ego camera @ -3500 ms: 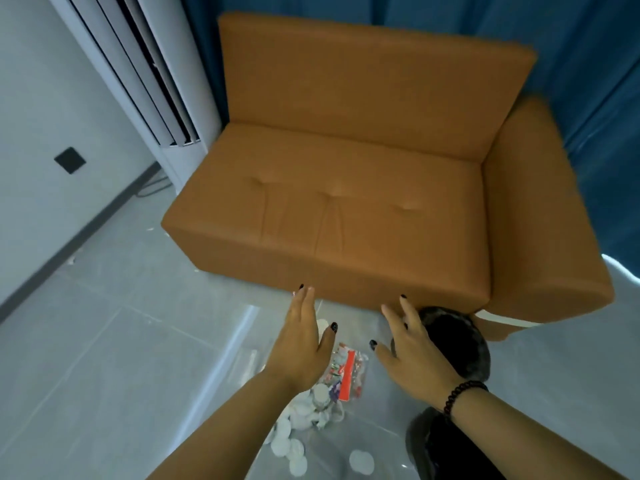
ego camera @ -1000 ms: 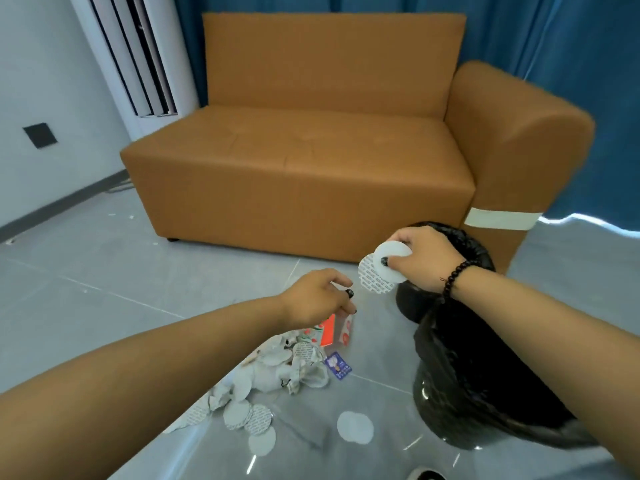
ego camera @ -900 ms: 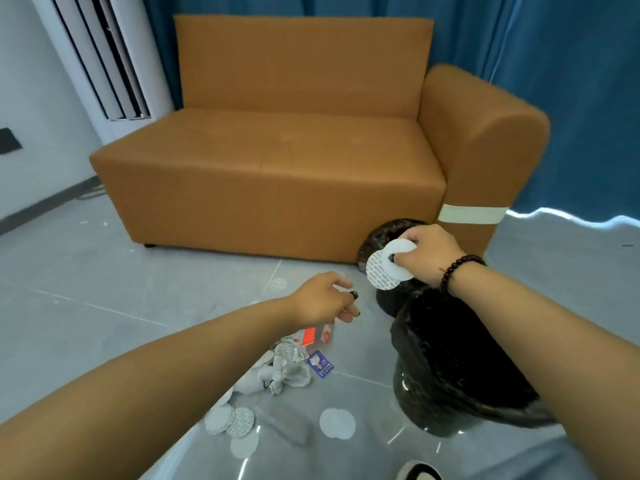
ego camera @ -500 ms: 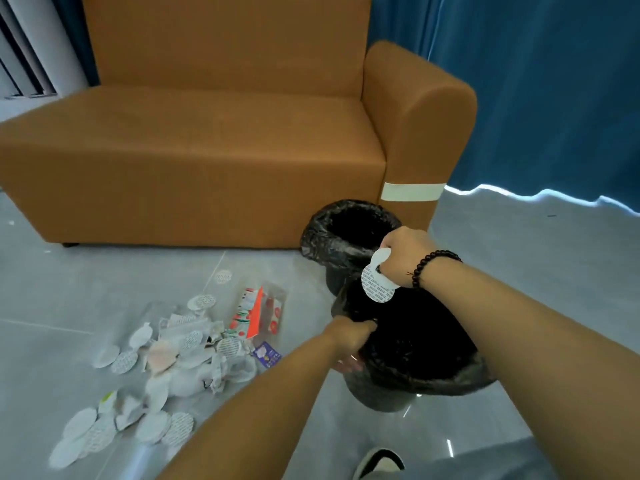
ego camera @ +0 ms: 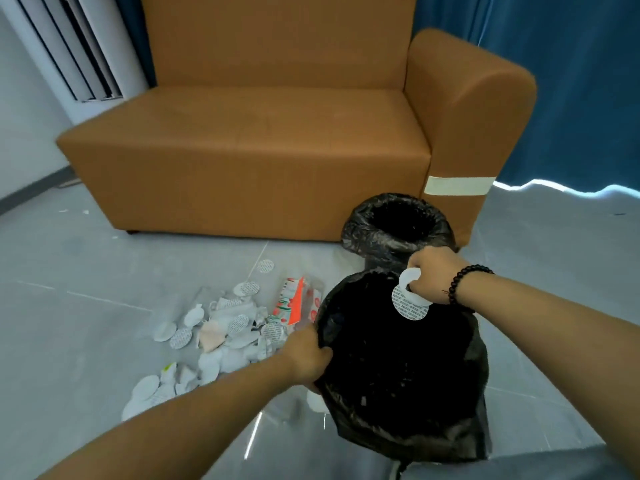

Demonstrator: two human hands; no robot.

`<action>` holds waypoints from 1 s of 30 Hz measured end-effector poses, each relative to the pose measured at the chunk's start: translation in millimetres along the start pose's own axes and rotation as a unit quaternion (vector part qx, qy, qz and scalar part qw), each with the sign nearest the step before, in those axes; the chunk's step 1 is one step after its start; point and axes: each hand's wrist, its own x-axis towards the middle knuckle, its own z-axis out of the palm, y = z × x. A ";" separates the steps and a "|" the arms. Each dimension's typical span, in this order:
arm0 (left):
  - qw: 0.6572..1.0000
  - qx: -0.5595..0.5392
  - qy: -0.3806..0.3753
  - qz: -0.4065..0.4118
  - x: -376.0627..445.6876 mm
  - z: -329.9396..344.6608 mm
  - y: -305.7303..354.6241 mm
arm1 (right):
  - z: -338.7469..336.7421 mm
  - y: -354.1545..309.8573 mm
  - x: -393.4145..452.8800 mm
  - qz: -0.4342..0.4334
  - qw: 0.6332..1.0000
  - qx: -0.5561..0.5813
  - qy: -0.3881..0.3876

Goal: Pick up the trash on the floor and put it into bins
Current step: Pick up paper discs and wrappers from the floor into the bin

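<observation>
Two bins lined with black bags stand on the grey floor. My left hand (ego camera: 306, 355) grips the left rim of the near bin (ego camera: 408, 420). Over its open mouth my right hand (ego camera: 433, 271) pinches two white round seal discs (ego camera: 408, 303). The far bin (ego camera: 377, 233) sits against the sofa. A pile of white discs and torn paper (ego camera: 214, 337) lies on the floor left of the near bin. A red-and-white wrapper in clear plastic (ego camera: 294, 303) rests at the pile's right edge.
An orange sofa (ego camera: 263, 140) fills the back, its armrest (ego camera: 471, 109) right behind the far bin. A white standing air conditioner (ego camera: 69, 46) is at the back left, blue curtains (ego camera: 571, 81) at the right. A lone disc (ego camera: 266, 266) lies near the sofa base.
My left hand came off the floor trash and took hold of the near bin's rim. My right hand carried the discs from beside the far bin to above the near bin's mouth.
</observation>
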 end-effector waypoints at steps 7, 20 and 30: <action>0.996 0.020 0.043 -0.079 -88.9 -98.9 -64.5 | 51.5 -78.9 -14.6 -0.164 0.983 0.066 -0.047; 0.963 -0.169 0.111 -0.180 -145.2 -140.7 -139.3 | 161.6 -210.0 -29.0 -0.151 0.967 0.207 -0.003; 0.889 -0.257 0.286 -0.247 -128.0 -195.0 -203.4 | 155.5 -190.0 14.0 -0.123 0.881 0.385 0.244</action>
